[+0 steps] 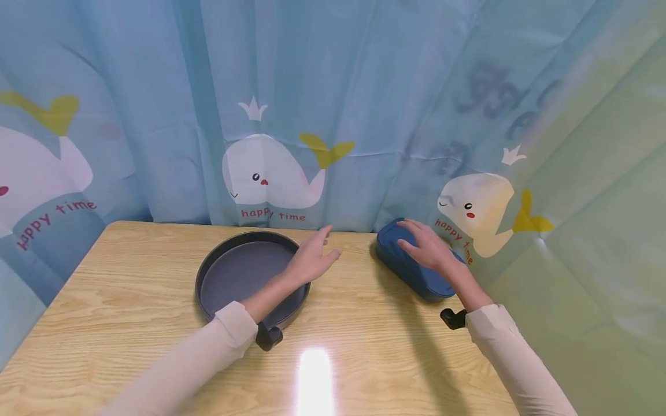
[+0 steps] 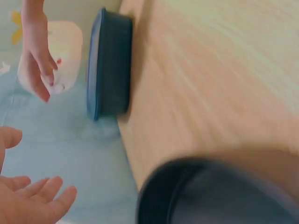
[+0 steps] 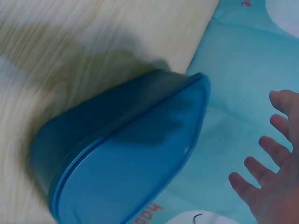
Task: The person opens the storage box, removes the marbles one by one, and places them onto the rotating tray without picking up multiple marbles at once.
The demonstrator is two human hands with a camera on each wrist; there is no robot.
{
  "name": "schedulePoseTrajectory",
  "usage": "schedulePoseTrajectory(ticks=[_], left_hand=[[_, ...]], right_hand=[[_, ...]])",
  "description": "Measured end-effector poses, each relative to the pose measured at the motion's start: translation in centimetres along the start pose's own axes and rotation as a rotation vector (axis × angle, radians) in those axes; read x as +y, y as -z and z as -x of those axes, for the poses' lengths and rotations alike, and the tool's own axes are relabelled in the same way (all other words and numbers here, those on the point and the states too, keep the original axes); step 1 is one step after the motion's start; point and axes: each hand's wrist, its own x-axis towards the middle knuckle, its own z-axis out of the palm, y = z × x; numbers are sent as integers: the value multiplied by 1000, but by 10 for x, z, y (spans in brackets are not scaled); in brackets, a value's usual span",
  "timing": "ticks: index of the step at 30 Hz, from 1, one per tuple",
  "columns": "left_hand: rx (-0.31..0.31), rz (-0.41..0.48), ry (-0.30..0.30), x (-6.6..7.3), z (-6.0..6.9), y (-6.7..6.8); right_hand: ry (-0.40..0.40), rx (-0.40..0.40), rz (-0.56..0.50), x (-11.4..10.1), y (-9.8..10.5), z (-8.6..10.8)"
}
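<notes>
A blue lidded box (image 1: 411, 271), long with rounded ends, stands at the back right of the table. Above its lid hovers my right hand (image 1: 429, 248), fingers spread and apart from the box in the right wrist view. At the left sits a round dark pan (image 1: 244, 277) with a low wall; whether it has a handle I cannot tell. My left hand (image 1: 310, 260) is held over the pan's right edge, its fingers extended and holding nothing. The left wrist view shows the box (image 2: 112, 65) side-on, with the pan's rim (image 2: 154, 191) close below.
The wooden table (image 1: 343, 323) ends at a blue curtain (image 1: 364, 104) printed with white whales, which hangs along its back and right side. Bright glare (image 1: 314, 375) lies on the front of the table. A black wrist camera (image 1: 269, 336) is strapped at the left sleeve.
</notes>
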Motion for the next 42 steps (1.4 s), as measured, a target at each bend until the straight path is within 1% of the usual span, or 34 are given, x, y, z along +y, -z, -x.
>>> schedulePoseTrajectory(ticks=[3, 9, 12, 13, 16, 19, 24, 28, 31, 34, 37, 42], left_hand=[[3, 92, 22, 4, -1, -17], [-7, 229, 66, 13, -4, -46], [-14, 289, 108, 17, -7, -60], [-15, 306, 131, 18, -8, -66], [-11, 345, 181, 18, -13, -82], [-6, 368, 215, 19, -18, -97], [6, 409, 263, 21, -23, -121], [14, 449, 281, 21, -29, -138], [-19, 495, 286, 19, -34, -147], [-48, 538, 303, 19, -38, -154], [-43, 575, 324, 23, -42, -158], [-29, 703, 358, 27, -51, -165]], right_hand=[[-18, -18, -12, 9, 1, 3], [-71, -37, -27, 28, 2, 9], [-86, -35, -11, 38, 1, 11], [-86, -33, -3, 42, 1, 11], [-100, -32, 2, 52, 0, 10], [-114, -28, 0, 61, 0, 10], [-124, -21, 10, 79, -1, 10], [-143, -9, 14, 93, -4, 9], [-161, -6, 18, 97, -8, 8], [-189, -13, 23, 98, -11, 7], [-219, -30, 24, 100, -14, 3], [-247, -81, 21, 102, -17, -2]])
